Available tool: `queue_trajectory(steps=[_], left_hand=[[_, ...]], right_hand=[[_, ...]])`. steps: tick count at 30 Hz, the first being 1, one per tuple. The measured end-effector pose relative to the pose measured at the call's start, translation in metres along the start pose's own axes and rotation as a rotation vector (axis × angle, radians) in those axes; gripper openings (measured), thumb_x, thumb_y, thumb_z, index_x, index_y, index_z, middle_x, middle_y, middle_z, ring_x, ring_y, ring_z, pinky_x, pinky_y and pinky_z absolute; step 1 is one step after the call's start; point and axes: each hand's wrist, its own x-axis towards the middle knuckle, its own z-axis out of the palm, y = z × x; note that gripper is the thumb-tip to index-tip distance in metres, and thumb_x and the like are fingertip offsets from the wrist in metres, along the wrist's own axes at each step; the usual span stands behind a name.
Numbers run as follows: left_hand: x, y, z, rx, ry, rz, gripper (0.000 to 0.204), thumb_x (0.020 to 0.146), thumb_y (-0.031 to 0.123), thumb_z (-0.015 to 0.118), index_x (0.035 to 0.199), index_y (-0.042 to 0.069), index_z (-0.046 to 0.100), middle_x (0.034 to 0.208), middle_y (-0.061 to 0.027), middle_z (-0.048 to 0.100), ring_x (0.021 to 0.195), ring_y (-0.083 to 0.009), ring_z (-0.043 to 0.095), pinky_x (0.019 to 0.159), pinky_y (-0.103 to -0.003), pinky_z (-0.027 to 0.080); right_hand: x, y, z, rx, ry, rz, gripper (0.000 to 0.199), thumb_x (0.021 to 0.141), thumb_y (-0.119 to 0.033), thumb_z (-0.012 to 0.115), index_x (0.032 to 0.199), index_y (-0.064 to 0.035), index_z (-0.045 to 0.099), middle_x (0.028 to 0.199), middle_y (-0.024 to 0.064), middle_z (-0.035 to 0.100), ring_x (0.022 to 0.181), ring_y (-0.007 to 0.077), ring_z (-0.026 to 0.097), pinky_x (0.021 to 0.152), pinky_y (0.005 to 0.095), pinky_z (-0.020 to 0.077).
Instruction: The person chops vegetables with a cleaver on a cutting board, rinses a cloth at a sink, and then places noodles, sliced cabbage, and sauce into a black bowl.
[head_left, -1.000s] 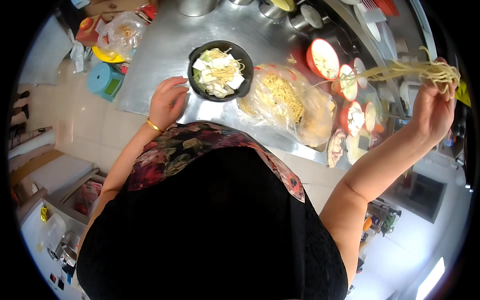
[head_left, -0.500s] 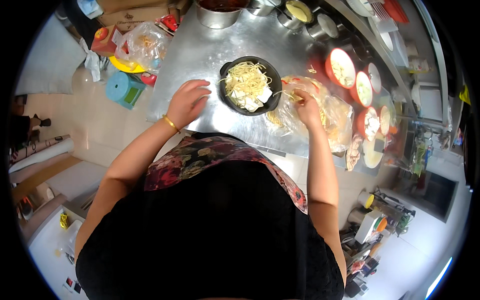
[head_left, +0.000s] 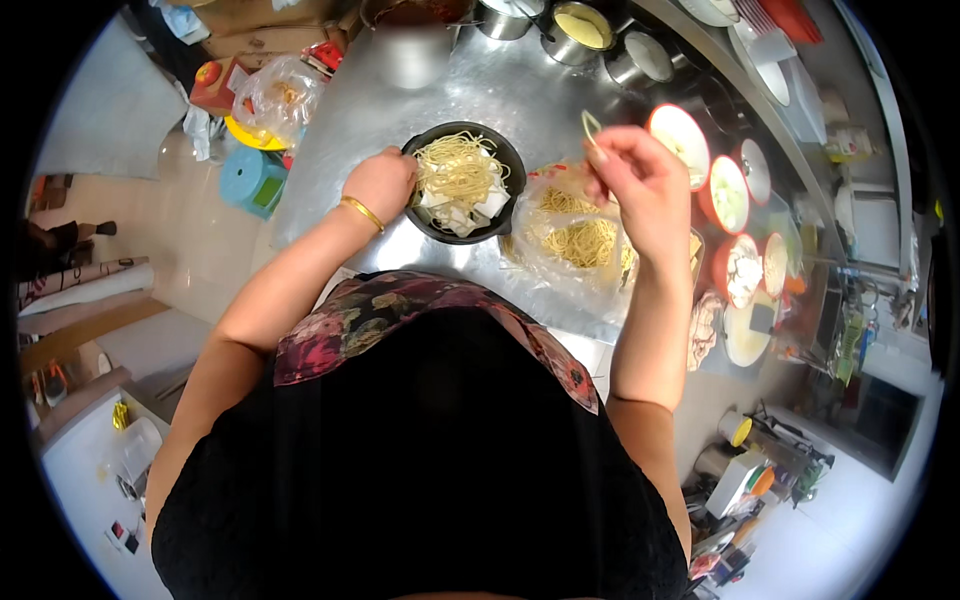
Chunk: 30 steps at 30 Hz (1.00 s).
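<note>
A round black pot (head_left: 432, 226) stands on the steel table, holding a heap of pale yellow noodles (head_left: 455, 165) over white pieces that look like tofu. My left hand (head_left: 382, 188), with a gold bangle at its wrist, is closed on the pot's left edge; the fingertips are partly hidden. My right hand (head_left: 650, 185) is raised right of the pot, thumb and fingers pinching a small looped noodle strand (head_left: 590, 122). Below and beside that hand lies an open clear plastic bag (head_left: 540, 250) with more noodles (head_left: 583, 243) in it.
Bowls with orange-red outsides, such as one with white pieces (head_left: 742, 270), line the table's right side. Metal pots, one with yellow contents (head_left: 583, 27), stand along the back. Left of the steel table (head_left: 330, 170) are a blue stool (head_left: 250, 180) and a plastic bag (head_left: 280, 95).
My left hand has closed on the pot's edge, and the pot sits further left. My right hand has risen from the noodle bag with a strand in its fingers.
</note>
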Motion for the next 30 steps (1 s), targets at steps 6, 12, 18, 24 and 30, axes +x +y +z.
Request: queue_trajectory(steps=[6,12,18,24,30], left_hand=[[0.012,0.026,-0.02,-0.102,-0.025,0.072,0.015,0.079,0.015,0.06,0.09,0.007,0.066,0.083,-0.0145,0.06,0.077,-0.0317,0.058,0.07,-0.037,0.048],[0.015,0.087,-0.032,-1.121,-0.016,0.104,0.031,0.081,0.005,0.061,0.112,0.008,0.058,0.102,-0.0048,0.06,0.093,-0.0168,0.058,0.08,-0.028,0.047],[0.01,0.07,-0.016,-1.434,-0.386,-0.099,0.038,0.085,0.0,0.053,0.122,0.004,0.047,0.124,-0.0082,0.05,0.107,-0.0151,0.053,0.092,-0.028,0.043],[-0.013,0.055,-0.015,-1.183,-0.621,-0.546,0.02,0.085,0.004,0.054,0.105,0.003,0.056,0.099,-0.0107,0.063,0.088,-0.0143,0.062,0.071,-0.025,0.052],[-0.001,0.031,-0.009,-0.518,0.107,-0.24,0.02,0.08,0.001,0.057,0.101,0.002,0.058,0.097,-0.0087,0.061,0.09,-0.0184,0.06,0.073,-0.029,0.048]], right_hand=[[0.049,-0.009,0.0,0.708,-0.389,-0.125,0.013,0.086,-0.006,0.056,0.096,0.0015,0.059,0.076,0.0088,0.063,0.055,0.0107,0.055,0.045,0.0204,0.0409],[0.07,0.006,0.022,0.68,-0.631,0.055,0.012,0.085,-0.009,0.056,0.093,0.0009,0.059,0.074,0.0069,0.062,0.056,0.0098,0.055,0.048,0.0204,0.0419],[0.086,0.094,0.012,-0.035,-0.76,0.146,0.008,0.082,-0.006,0.058,0.088,-0.0006,0.06,0.069,0.003,0.059,0.057,0.0089,0.055,0.049,0.0208,0.0435],[0.082,0.116,0.003,-0.249,-0.836,0.256,0.019,0.078,-0.01,0.063,0.093,0.0013,0.062,0.069,0.0049,0.062,0.057,0.0102,0.057,0.047,0.0226,0.0437],[0.151,0.184,-0.079,-1.319,-0.164,0.084,0.023,0.08,-0.012,0.05,0.096,-0.0032,0.064,0.09,0.0165,0.065,0.091,0.0308,0.062,0.078,0.0423,0.0493]])
